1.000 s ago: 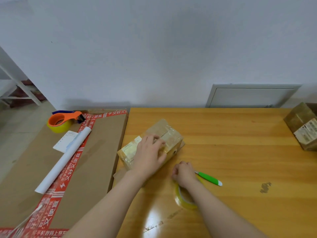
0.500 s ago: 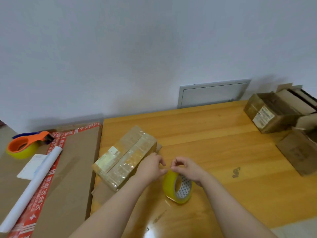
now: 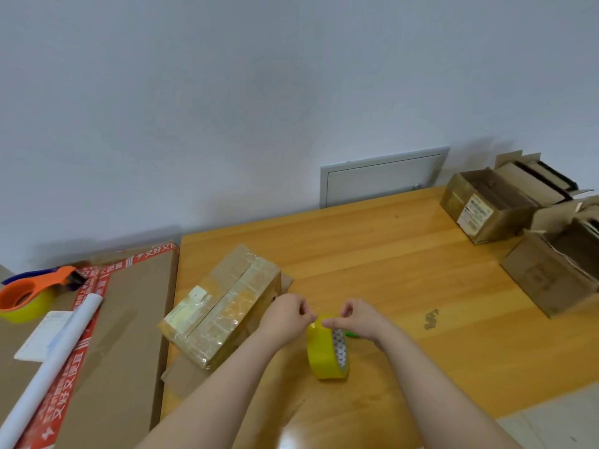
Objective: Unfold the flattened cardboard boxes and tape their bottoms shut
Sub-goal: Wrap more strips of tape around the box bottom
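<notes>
Both hands are held close together at the top of the tape roll (image 3: 325, 354), which stands on edge on the table (image 3: 421, 270). The left hand (image 3: 287, 315) and right hand (image 3: 359, 319) are curled, fingertips pinching the roll where the free end seems to be picked loose. The cardboard box (image 3: 223, 306) lies just to the left, glossy with tape. Next, a strip would have to be peeled free and drawn to the box.

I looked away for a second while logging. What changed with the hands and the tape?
The left hand came off the taped box and moved right to the yellow tape roll. The right hand stayed at the roll, which stands on edge; both hands now pinch at its top. The box and the green pen stayed on the table.
</notes>
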